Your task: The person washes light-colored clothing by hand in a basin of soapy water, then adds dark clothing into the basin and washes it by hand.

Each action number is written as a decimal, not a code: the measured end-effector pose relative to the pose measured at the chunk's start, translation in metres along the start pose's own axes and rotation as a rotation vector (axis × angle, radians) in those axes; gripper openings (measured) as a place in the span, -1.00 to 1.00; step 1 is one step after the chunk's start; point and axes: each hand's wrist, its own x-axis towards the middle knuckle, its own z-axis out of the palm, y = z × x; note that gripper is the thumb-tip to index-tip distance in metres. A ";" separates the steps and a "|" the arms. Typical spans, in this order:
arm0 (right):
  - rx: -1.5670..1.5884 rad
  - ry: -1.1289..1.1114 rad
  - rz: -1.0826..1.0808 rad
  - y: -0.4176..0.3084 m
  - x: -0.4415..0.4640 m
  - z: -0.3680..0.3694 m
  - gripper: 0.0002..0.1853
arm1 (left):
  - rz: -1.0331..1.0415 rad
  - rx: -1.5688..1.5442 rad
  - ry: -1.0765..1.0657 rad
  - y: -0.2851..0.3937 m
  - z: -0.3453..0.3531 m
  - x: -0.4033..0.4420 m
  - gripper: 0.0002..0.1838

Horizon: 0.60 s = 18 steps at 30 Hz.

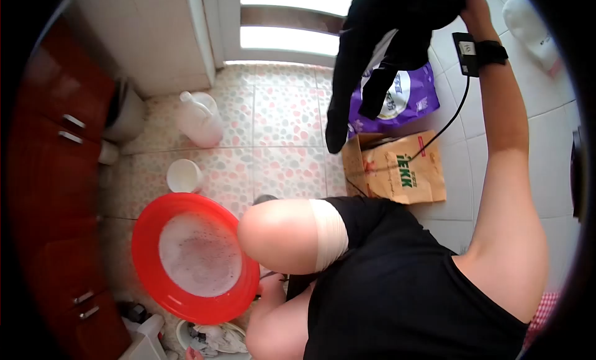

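Right now, a limp black fabric garment [388, 31] hangs toward one o'clock, its upper part gripped by the right hand [475, 13], which the frame edge partly crops. What seems a sliver of the left hand [194, 354] shows at seven o'clock, near a pale round basin [180, 334] of crumpled light cloths [217, 338]; whether it grasps anything I cannot tell. A round red plastic tub [146, 254] of sudsy water sits at eight o'clock. Below the garment, a glossy purple bag [422, 99] lies at two o'clock.

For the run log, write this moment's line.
right hand: holds black garment; red basin: suds inside; paper bag: beside purple bag
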 end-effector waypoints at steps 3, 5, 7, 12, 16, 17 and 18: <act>0.687 0.149 0.149 -0.038 0.003 0.019 -0.71 | 0.032 0.069 0.044 0.026 -0.018 -0.044 -0.63; 0.981 0.169 0.181 -0.057 0.001 0.029 -0.73 | 0.051 0.030 0.144 0.020 -0.017 -0.060 -0.63; 1.156 0.165 0.156 -0.083 -0.008 0.036 -0.76 | 0.142 0.031 0.209 0.015 -0.017 -0.071 -0.64; 1.040 0.117 -0.112 -0.136 -0.031 0.024 -0.68 | 0.289 0.055 0.314 0.016 -0.001 -0.080 -0.64; 0.945 0.057 -0.245 -0.154 -0.042 0.010 -0.53 | 0.272 -0.017 0.285 0.044 -0.005 -0.109 -0.63; 0.894 -0.001 -0.290 -0.158 -0.043 0.006 -0.50 | 0.253 -0.068 0.271 0.045 -0.003 -0.114 -0.62; 0.902 -0.007 -0.346 -0.160 -0.045 0.010 -0.49 | 0.327 -0.088 0.428 0.006 0.030 -0.084 -0.65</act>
